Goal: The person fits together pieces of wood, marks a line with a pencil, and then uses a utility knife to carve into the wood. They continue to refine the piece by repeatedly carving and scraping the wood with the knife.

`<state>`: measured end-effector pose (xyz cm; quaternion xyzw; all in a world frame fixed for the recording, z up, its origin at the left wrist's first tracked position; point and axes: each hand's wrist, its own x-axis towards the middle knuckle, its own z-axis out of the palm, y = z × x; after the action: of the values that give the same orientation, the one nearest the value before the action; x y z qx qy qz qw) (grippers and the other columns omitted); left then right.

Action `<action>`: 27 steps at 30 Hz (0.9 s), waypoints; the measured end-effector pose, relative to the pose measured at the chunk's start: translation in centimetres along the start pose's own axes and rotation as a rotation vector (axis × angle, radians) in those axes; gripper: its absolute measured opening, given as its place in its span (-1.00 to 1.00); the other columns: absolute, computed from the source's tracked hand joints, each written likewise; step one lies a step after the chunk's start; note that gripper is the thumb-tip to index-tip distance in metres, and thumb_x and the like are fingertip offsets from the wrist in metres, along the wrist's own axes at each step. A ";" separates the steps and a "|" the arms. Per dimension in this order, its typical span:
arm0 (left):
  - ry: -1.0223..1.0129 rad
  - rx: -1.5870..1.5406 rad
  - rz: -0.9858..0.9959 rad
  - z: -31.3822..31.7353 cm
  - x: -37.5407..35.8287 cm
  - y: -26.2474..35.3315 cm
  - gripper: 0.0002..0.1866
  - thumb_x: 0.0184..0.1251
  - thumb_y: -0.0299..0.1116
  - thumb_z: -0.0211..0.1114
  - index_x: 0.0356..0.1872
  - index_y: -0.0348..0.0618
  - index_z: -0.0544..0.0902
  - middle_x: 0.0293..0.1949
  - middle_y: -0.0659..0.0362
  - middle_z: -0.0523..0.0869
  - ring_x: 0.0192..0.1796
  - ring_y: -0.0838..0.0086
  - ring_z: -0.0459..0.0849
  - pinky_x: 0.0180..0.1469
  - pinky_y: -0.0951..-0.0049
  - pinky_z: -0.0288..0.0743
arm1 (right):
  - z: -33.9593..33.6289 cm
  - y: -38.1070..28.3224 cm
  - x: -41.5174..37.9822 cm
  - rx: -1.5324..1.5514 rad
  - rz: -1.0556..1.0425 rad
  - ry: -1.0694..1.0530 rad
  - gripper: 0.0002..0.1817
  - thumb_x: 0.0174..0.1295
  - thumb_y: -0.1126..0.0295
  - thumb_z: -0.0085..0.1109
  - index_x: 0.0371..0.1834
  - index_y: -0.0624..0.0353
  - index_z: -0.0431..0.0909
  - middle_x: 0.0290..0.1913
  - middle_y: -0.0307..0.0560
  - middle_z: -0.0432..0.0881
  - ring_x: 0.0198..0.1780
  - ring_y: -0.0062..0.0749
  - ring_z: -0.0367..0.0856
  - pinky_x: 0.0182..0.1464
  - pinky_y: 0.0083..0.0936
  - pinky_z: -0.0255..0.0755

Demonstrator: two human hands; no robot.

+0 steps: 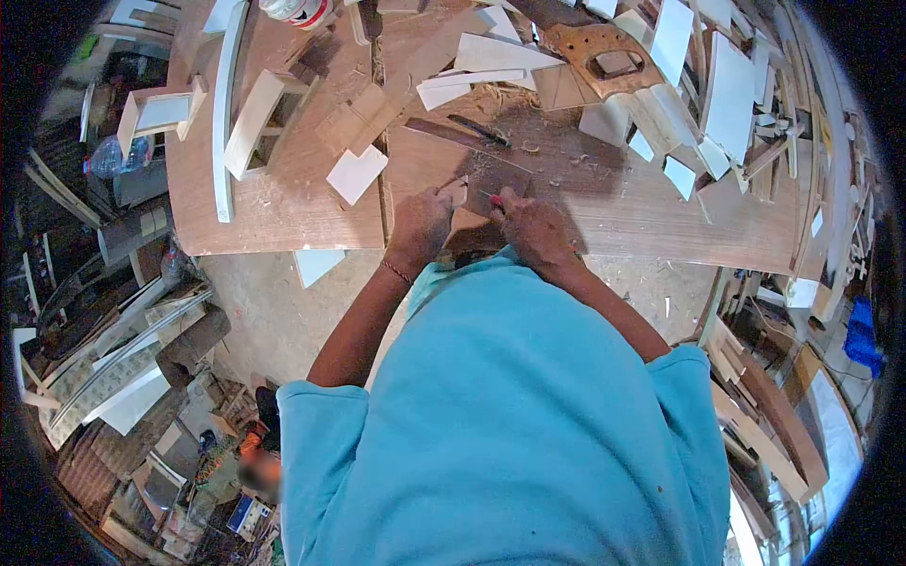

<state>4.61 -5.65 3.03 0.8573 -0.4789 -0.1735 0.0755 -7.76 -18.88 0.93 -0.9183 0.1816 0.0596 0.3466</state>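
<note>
Close to the near edge of the wooden worktable [283, 212], my left hand [421, 226] is closed on a small pale wood piece [460, 191]. My right hand [536, 231] grips a small red-handled tool [496, 201] with a thin metal end pointing left toward that piece; its exact kind is too small to tell. Beyond my hands lie a slim black tool [478, 130] and a dark flat strip [440, 134]. A white-faced offcut [358, 175] rests left of my left hand.
A handsaw with a wooden handle [578, 47] lies at the far right, among white and brown offcuts [732, 99]. Small wooden frames [255, 123] and a long pale strip [227, 113] occupy the left. A white tub [296, 9] stands at the back. Scrap wood surrounds the floor.
</note>
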 end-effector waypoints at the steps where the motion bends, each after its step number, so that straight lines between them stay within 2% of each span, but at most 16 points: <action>1: -0.009 0.029 0.005 0.4 0.0 -0.2 -0.84 -0.09 -0.43 0.18 -0.42 -0.24 0.50 -0.54 0.01 0.52 -0.44 0.12 0.53 -0.41 0.21 0.41 | 0.1 0.1 0.0 -0.033 -0.043 0.067 -0.75 0.12 0.21 -0.01 -0.39 0.19 0.30 -0.56 0.14 0.51 -0.45 -0.03 0.55 -0.45 -0.21 0.40; 4: -0.024 0.049 0.008 0.4 0.1 -0.2 -0.83 -0.09 -0.43 0.18 -0.41 -0.23 0.51 -0.53 0.00 0.53 -0.44 0.12 0.54 -0.42 0.22 0.41 | -0.6 -0.4 0.3 -0.015 0.006 -0.018 -0.74 0.12 0.20 -0.01 -0.40 0.19 0.31 -0.59 0.14 0.52 -0.47 -0.03 0.55 -0.47 -0.19 0.40; 12: -0.054 0.065 -0.030 -0.1 0.3 0.3 -0.80 -0.05 -0.41 0.17 -0.34 -0.22 0.55 -0.53 0.00 0.53 -0.44 0.15 0.55 -0.41 0.22 0.41 | -0.7 -0.8 0.0 -0.016 0.036 -0.007 -0.73 0.14 0.20 -0.03 -0.40 0.21 0.31 -0.60 0.12 0.53 -0.50 -0.05 0.57 -0.51 -0.22 0.42; 14: 0.014 0.067 0.036 0.2 0.3 0.3 -0.90 -0.04 -0.44 0.12 -0.54 -0.25 0.54 -0.56 0.00 0.54 -0.51 0.17 0.55 -0.46 0.26 0.43 | -0.7 -0.9 -0.3 -0.023 0.051 -0.048 -0.73 0.15 0.19 -0.04 -0.40 0.21 0.31 -0.60 0.11 0.53 -0.49 -0.05 0.57 -0.51 -0.22 0.42; 18: 0.073 0.017 0.051 -0.2 0.3 0.5 -0.90 -0.04 -0.44 0.12 -0.54 -0.26 0.54 -0.57 -0.01 0.53 -0.52 0.17 0.55 -0.46 0.26 0.42 | -0.4 -0.6 -0.1 -0.036 0.048 -0.022 -0.72 0.15 0.19 -0.06 -0.40 0.22 0.32 -0.61 0.12 0.53 -0.50 -0.07 0.57 -0.52 -0.22 0.42; 20: 0.025 0.044 0.042 -0.8 0.4 1.1 -0.89 -0.04 -0.44 0.12 -0.53 -0.28 0.55 -0.57 -0.02 0.54 -0.50 0.17 0.55 -0.44 0.25 0.42 | -0.5 -0.8 0.1 -0.026 0.058 -0.021 -0.72 0.16 0.19 -0.06 -0.40 0.22 0.32 -0.61 0.12 0.52 -0.51 -0.07 0.57 -0.53 -0.22 0.42; 23: 0.008 0.062 0.028 0.1 0.3 0.5 -0.88 -0.04 -0.44 0.12 -0.50 -0.27 0.56 -0.56 -0.02 0.54 -0.50 0.17 0.55 -0.43 0.24 0.42 | -0.5 -0.9 0.2 -0.042 0.034 -0.001 -0.72 0.15 0.18 -0.05 -0.40 0.22 0.32 -0.61 0.14 0.52 -0.51 -0.07 0.57 -0.53 -0.23 0.43; 25: 0.000 0.043 0.006 0.4 0.1 0.4 -0.86 -0.04 -0.41 0.14 -0.43 -0.24 0.56 -0.57 0.00 0.53 -0.49 0.16 0.54 -0.43 0.23 0.41 | 0.4 -0.6 -0.4 -0.205 -0.248 0.336 -0.75 0.21 0.24 -0.19 -0.39 0.21 0.35 -0.55 0.10 0.54 -0.44 -0.10 0.58 -0.51 -0.24 0.41; 26: -0.003 0.020 -0.016 0.4 0.2 0.2 -0.82 -0.04 -0.38 0.16 -0.37 -0.20 0.56 -0.57 0.01 0.53 -0.47 0.15 0.53 -0.42 0.22 0.40 | 0.5 -0.4 -0.4 -0.205 -0.252 0.343 -0.75 0.21 0.24 -0.19 -0.39 0.21 0.35 -0.55 0.10 0.54 -0.44 -0.10 0.58 -0.51 -0.24 0.41; 27: 0.002 0.024 -0.018 0.2 0.3 0.2 -0.82 -0.04 -0.38 0.16 -0.37 -0.20 0.56 -0.57 0.01 0.53 -0.47 0.15 0.53 -0.42 0.22 0.40 | 0.2 -0.6 -0.3 -0.089 -0.154 0.215 -0.74 0.18 0.22 -0.12 -0.41 0.22 0.34 -0.57 0.14 0.53 -0.47 -0.04 0.56 -0.51 -0.21 0.42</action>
<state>4.57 -6.01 2.86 0.8625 -0.4731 -0.1678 0.0641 -7.82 -18.29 1.23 -0.9452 0.1440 -0.0578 0.2874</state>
